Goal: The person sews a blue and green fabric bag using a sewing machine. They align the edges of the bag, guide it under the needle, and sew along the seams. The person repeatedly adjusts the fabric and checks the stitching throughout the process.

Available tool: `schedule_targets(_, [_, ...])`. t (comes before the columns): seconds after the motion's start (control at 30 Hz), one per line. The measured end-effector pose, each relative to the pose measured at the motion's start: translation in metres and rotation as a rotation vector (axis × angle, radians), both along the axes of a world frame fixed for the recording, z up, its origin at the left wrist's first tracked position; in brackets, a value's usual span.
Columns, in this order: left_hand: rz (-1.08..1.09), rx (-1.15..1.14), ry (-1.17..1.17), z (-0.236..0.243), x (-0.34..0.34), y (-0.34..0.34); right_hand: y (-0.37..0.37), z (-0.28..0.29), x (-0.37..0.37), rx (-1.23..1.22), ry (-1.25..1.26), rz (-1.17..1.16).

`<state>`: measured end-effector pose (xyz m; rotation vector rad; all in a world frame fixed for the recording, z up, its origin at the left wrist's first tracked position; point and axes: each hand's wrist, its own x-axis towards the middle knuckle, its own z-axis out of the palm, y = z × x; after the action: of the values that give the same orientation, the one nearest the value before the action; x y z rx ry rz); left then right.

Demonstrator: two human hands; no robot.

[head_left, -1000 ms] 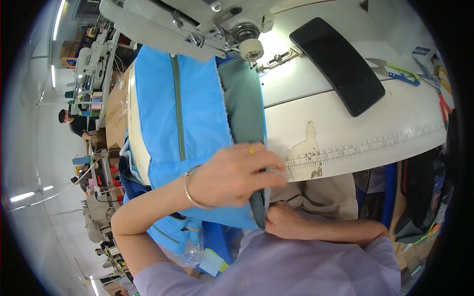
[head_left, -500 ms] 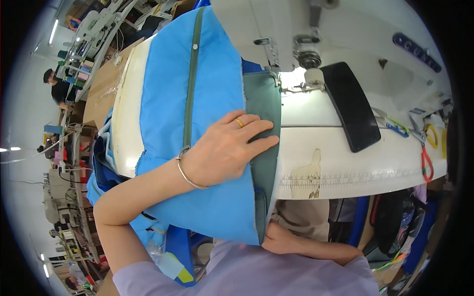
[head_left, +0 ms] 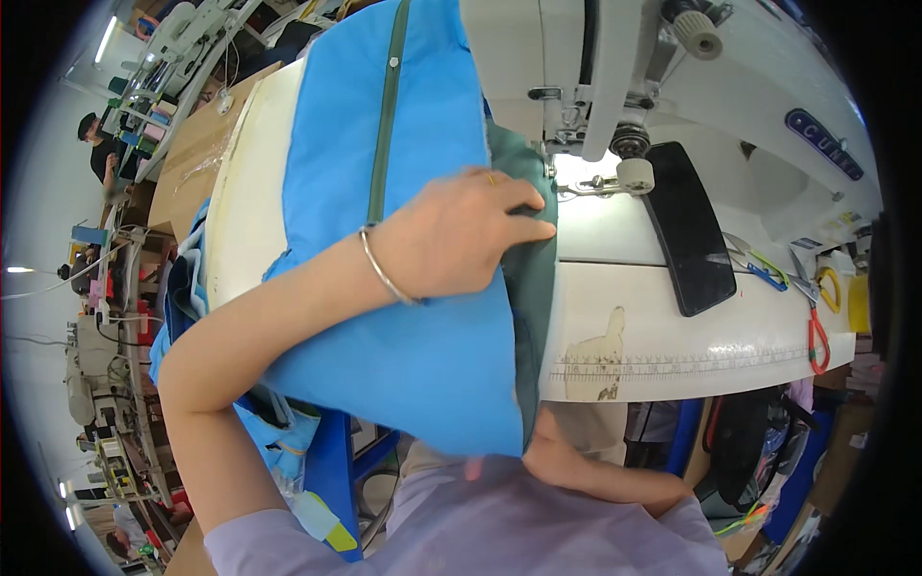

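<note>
A bright blue fabric piece (head_left: 384, 355) lies across the sewing machine bed, with a dark green zip-like strip (head_left: 388, 144) running along it. A grey-green fabric band (head_left: 529, 288) forms its right edge and runs up to the presser foot (head_left: 549, 165). My left hand (head_left: 466, 233) rests on the blue fabric and the band, its thumb and fingers stretched toward the band's edge, just short of the presser foot. My right hand (head_left: 545, 434) is at the near corner of the fabric, which hides its fingers.
A black phone-like slab (head_left: 690, 230) lies right of the needle area. Scissors with red handles (head_left: 817, 341) and small snips (head_left: 764, 264) lie further right. The sewing machine (head_left: 768, 106) stands over the bed (head_left: 663, 317). A cardboard box (head_left: 197, 158) sits at far left, beyond the fabric.
The fabric has moved away from me along the presser foot. My left hand has gone forward with it, and my right hand has risen and slipped further behind the fabric's near corner.
</note>
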<state>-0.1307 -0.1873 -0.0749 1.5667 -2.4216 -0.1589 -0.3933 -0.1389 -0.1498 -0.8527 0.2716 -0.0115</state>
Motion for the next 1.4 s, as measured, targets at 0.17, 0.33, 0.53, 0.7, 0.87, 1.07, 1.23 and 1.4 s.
schedule_targets(0.17, [0.244, 0.005, 0.255, 0.035, 0.053, -0.017, 0.003, -0.005, 0.002, 0.053, 0.087, -0.080])
schedule_targets(0.33, [0.994, -0.040, -0.196, 0.044, 0.138, 0.044, -0.014, 0.026, -0.031, -0.273, 0.290, -0.093])
schedule_targets(0.53, [1.190, 0.390, 0.230, 0.029, 0.150, 0.086, -0.063, 0.079, -0.020, -1.118, 0.022, -0.515])
schedule_targets(0.7, [0.899, -0.108, 0.894, 0.075, 0.122, 0.107, -0.078, 0.058, 0.052, -0.634, 0.124, -0.586])
schedule_targets(0.87, [0.420, -0.600, 1.414, 0.141, 0.079, 0.234, -0.047, 0.063, 0.036, -0.536, -0.204, -0.292])
schedule_targets(1.07, [0.855, -0.208, 1.092, 0.105, 0.017, 0.359, 0.042, 0.061, 0.017, -1.505, -0.588, -0.416])
schedule_targets(1.23, [1.187, 0.411, 0.108, 0.072, 0.013, 0.334, 0.069, -0.008, -0.007, -1.702, -0.451, -0.304])
schedule_targets(1.4, [0.880, -0.249, 0.228, 0.087, -0.006, 0.256, 0.067, -0.047, -0.042, -1.144, -0.102, -0.497])
